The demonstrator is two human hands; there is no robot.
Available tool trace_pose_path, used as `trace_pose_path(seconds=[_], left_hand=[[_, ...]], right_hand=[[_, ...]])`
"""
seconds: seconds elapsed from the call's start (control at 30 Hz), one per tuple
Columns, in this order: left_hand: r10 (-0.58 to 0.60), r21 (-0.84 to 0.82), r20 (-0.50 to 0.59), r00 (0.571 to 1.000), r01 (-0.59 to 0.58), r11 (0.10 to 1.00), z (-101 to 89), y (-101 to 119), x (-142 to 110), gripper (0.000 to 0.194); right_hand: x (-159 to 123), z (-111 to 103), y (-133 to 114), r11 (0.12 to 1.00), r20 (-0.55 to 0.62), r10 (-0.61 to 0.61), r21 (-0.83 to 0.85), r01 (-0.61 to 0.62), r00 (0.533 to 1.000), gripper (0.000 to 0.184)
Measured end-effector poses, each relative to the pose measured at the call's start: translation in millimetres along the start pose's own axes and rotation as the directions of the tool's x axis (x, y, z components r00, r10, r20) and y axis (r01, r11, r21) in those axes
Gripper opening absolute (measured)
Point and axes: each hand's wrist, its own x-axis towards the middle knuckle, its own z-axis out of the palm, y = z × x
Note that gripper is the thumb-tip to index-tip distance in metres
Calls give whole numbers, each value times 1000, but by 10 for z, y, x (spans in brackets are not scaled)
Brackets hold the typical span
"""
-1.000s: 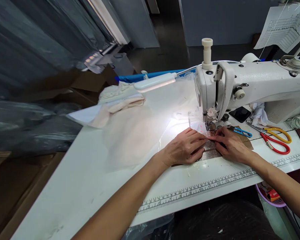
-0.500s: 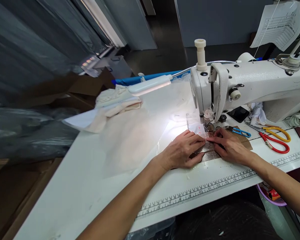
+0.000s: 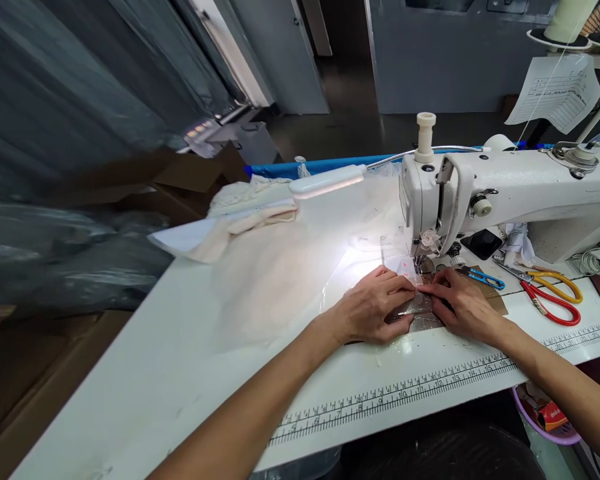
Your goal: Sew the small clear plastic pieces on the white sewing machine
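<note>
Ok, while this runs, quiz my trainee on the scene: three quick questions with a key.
1. Which is nearest the right hand: (a) purple basket, (b) blue snips, (c) lamp?
2. True or false: the left hand holds the red-and-yellow-handled scissors.
3. Fill in: along the front edge of the table runs a ____.

Key: 1. b. 2. False; the scissors lie on the table, to the right of both hands. 3. Ruler scale.

Left fingers (image 3: 399,285) and right fingers (image 3: 434,290) touch sheer material (image 3: 427,323)
</note>
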Motion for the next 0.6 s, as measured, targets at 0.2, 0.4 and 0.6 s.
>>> trace_pose_path(seconds=[0.2, 0.4, 0.6], left_hand=[[-24, 1, 27, 999, 24, 1000, 10, -6, 5, 26], [-60, 26, 42, 997, 59, 998, 18, -19, 26, 26], [-105, 90, 84, 991, 97, 991, 21, -17, 30, 29]], right_hand=[[8, -1, -3, 999, 18, -12, -51, 13, 1000, 42], [72, -22, -53, 987, 53, 32, -160, -23, 998, 41], [65, -78, -64, 993, 82, -6, -118, 15, 997, 39]])
